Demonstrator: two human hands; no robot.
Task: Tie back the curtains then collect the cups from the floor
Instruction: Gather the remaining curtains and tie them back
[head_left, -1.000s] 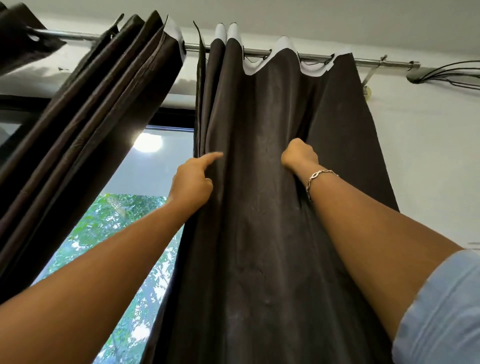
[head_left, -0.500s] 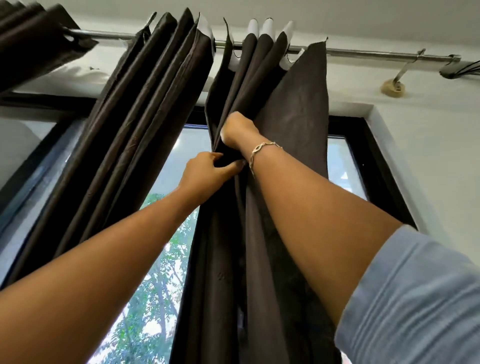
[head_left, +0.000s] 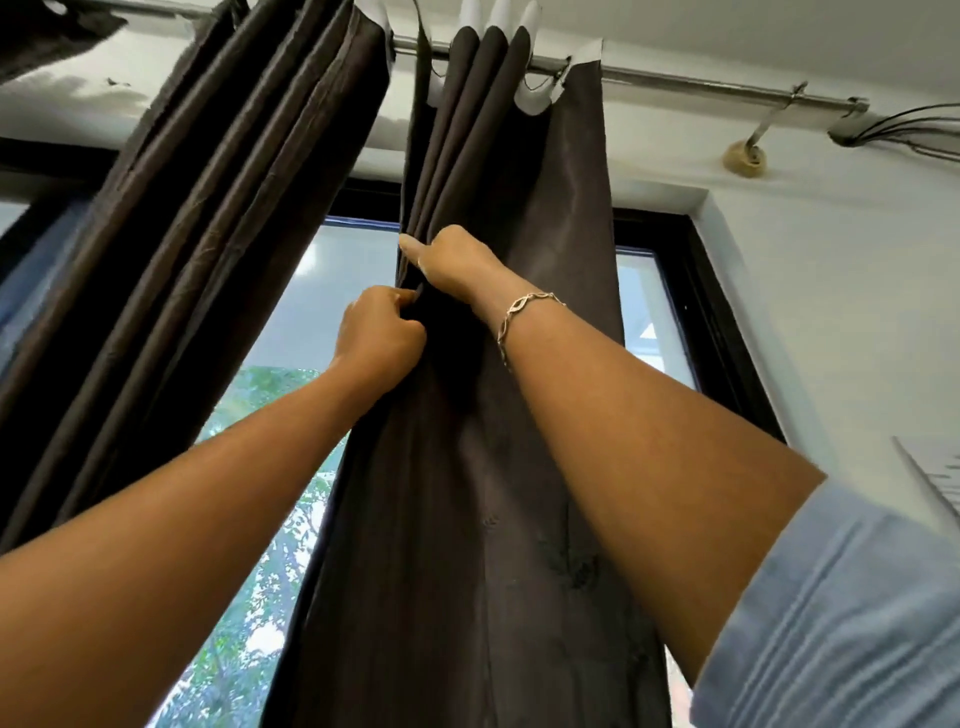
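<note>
The dark curtain (head_left: 493, 493) hangs from the rod (head_left: 675, 80), bunched in folds in front of the window (head_left: 311, 291). The right hand (head_left: 460, 262) grips the folds, its fingers curled round the cloth. The left hand (head_left: 376, 332) is just below, its fingers pinching the curtain's edge.

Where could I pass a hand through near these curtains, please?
The widest gap is at the glass between the left curtain and right curtain, above the left hand. A narrower strip lies between the right curtain and the frame. Crowded: the right curtain's left edge, where the right hand and left hand grip the folds.
</note>
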